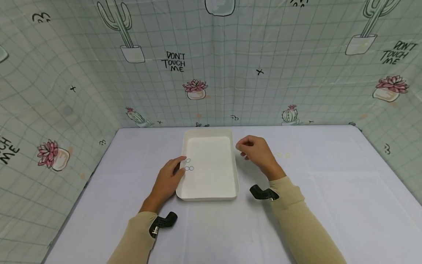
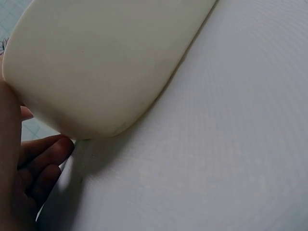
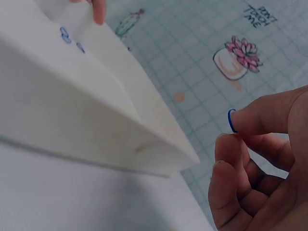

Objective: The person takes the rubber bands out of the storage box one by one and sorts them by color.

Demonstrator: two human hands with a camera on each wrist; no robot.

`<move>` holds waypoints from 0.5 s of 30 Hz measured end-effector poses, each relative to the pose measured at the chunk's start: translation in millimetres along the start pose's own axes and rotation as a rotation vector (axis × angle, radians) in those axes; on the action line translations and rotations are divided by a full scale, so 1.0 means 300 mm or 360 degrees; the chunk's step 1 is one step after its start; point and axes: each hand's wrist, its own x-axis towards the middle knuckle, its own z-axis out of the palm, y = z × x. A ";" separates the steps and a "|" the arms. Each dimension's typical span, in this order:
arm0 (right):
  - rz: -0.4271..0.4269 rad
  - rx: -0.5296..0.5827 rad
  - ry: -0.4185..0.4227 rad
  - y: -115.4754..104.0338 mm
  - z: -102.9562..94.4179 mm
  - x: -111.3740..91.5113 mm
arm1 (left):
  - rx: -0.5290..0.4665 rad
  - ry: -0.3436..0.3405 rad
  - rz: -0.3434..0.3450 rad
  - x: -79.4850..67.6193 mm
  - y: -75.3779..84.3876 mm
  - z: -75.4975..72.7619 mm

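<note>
A white rectangular tray point(image 1: 211, 183) lies on the table. My left hand point(image 1: 168, 179) grips its left wall, thumb and index finger at the rim; in the left wrist view the fingers point(image 2: 48, 156) sit against the outer side. Inside the tray, close to that hand, lie three thin blue rings point(image 1: 191, 168), seen too in the right wrist view as small loops point(image 3: 65, 34). Just off the tray's right wall, my right hand point(image 1: 258, 152) is raised above the table. Its thumb and index finger pinch another thin blue ring point(image 3: 232, 120).
Pale yellow rings point(image 1: 288, 155) lie on the white tablecloth point(image 1: 329, 205) to the right of the right hand. A printed grid curtain point(image 1: 230, 91) with cactus drawings hangs behind the table and along its sides.
</note>
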 end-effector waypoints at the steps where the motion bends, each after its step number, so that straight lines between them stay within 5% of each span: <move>1: 0.0018 -0.0003 -0.0005 0.008 -0.007 -0.001 | -0.0003 -0.0001 -0.0007 -0.001 0.000 0.000; 7: 0.0053 -0.0119 -0.0001 0.059 -0.047 -0.006 | -0.0019 0.0012 0.0001 -0.001 -0.004 0.003; 15: 0.0006 -0.0521 0.0037 0.117 -0.067 0.005 | -0.0028 0.0025 0.0015 0.001 -0.004 -0.003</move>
